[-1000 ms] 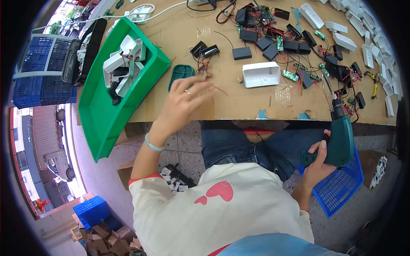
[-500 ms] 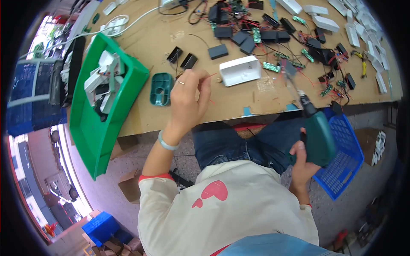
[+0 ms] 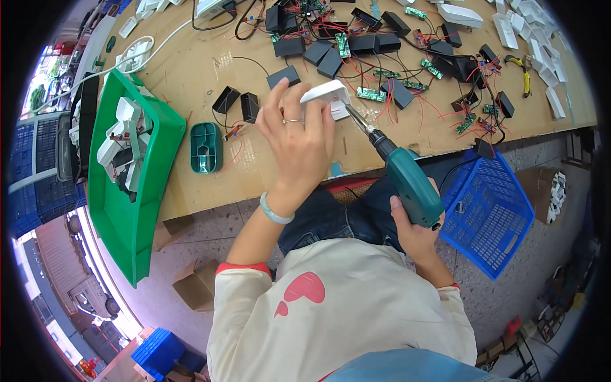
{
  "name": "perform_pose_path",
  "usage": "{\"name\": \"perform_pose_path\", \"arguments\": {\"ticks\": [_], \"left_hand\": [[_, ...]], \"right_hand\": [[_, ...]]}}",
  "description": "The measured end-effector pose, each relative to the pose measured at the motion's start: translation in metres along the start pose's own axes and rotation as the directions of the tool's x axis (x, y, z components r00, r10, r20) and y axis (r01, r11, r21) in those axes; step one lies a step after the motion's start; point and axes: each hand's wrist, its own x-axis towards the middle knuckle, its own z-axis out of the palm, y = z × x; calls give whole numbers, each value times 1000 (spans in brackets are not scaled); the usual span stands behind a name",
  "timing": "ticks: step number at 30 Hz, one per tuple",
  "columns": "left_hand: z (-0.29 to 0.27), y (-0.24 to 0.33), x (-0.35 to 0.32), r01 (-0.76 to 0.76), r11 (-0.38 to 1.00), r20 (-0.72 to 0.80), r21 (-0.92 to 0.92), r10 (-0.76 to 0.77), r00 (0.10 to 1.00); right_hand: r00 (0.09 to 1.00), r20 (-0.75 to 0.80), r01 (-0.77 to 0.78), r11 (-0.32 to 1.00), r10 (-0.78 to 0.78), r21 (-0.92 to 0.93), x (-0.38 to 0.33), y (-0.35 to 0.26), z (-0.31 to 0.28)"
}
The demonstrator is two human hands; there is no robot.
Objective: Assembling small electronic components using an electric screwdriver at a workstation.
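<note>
My left hand [image 3: 298,143] grips the left end of a white plastic housing [image 3: 329,93] and tilts it up from the table's near part. My fingers hide part of the housing. In my right hand [image 3: 410,223] is a dark green power screwdriver [image 3: 412,184], held by its handle. Its long metal bit points up and left, with the tip at the housing's right end. I cannot make out whether the tip touches a screw. Left of my left hand stand a small dark green compartment tray [image 3: 193,148] and two open black boxes [image 3: 226,100] with wires.
Black boxes [image 3: 330,63], green circuit boards [image 3: 371,95] and red wires crowd the table's far middle and right. A green bin [image 3: 167,137] with white parts stands left. Yellow-handled pliers [image 3: 526,83] lie right, near white housings [image 3: 506,30]. A blue basket [image 3: 503,191] sits below the table edge.
My left hand has taken hold of the white housing and tilted it up. My right hand has brought the screwdriver left, its bit now at the housing. The view has shifted a little.
</note>
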Motion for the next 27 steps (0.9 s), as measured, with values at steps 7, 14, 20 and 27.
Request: {"name": "perform_pose_path", "arguments": {"ticks": [7,14,20,27], "left_hand": [[12,1,-3,34,999,22,17,-34,999],[12,2,-4,37,998,9,48,-37,999],[15,1,-4,48,998,4,37,-49,999],[16,2,-4,43,999,10,19,-43,999]], "right_hand": [[999,40,16,1000,-15,-23,13,-2,3],[999,5,44,998,-44,-42,12,1,10],[997,6,71,996,-71,-46,13,3,13],[1000,-1,24,1000,-24,-13,12,4,17]]}}
